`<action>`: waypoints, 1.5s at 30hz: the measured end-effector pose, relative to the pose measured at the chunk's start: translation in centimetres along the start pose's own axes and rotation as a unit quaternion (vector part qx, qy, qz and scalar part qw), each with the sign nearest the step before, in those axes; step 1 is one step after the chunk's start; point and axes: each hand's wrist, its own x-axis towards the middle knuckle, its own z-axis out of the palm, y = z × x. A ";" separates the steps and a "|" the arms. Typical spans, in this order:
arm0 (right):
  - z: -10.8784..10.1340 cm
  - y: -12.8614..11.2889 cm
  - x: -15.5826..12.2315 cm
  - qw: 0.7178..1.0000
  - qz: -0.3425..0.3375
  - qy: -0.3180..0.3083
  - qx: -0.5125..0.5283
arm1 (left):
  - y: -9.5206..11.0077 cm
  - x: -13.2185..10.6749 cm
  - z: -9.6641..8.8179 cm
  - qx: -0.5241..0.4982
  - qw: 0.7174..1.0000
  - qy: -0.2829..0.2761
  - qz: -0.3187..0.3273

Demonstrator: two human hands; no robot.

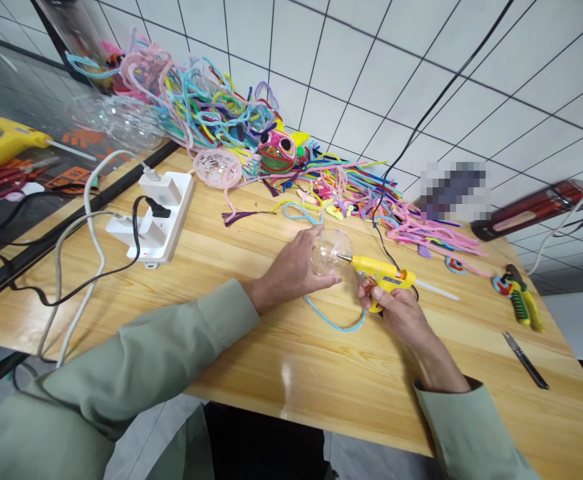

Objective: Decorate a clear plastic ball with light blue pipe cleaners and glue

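Observation:
My left hand is wrapped round a clear plastic ball, held a little above the wooden table. In my right hand is a yellow hot glue gun, gripped by its handle with fingers near the trigger. The gun's metal nozzle points left and meets the ball's right side; whether it touches, I cannot tell. A white glue stick juts from the gun's back end. Below and behind the ball, a light blue pipe cleaner curves across the tabletop.
Pipe cleaners in many colours pile along the tiled wall, with a decorated ball among them. A power strip with cables stands left. Pliers, a craft knife and a red flask lie right. Another yellow glue gun lies far left.

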 end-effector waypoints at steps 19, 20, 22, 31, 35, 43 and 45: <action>0.2 0.2 0.1 1.000 -0.007 -0.001 0.016 | 0.0 0.0 0.0 0.006 1.000 -0.003 0.000; 0.2 0.2 0.1 1.000 -0.009 0.000 0.019 | 0.0 0.0 0.0 0.007 1.000 -0.002 0.000; 0.3 -0.1 0.1 1.000 -0.008 0.004 0.027 | 0.0 0.0 0.0 0.007 1.000 -0.003 0.000; 0.1 -0.6 -0.2 0.999 -0.009 0.006 0.051 | -0.3 -0.1 0.2 -0.002 1.000 -0.001 -0.006; 0.1 -0.4 -0.1 0.999 -0.013 0.005 0.050 | -0.4 -0.1 0.2 -0.003 1.000 0.000 -0.002; 0.0 -0.2 -0.1 0.999 -0.010 -0.002 0.043 | -0.3 -0.1 0.1 0.000 1.000 0.001 0.007; -0.1 -0.1 -0.1 0.999 -0.010 -0.004 0.040 | -0.3 0.0 0.0 -0.001 1.000 0.000 0.007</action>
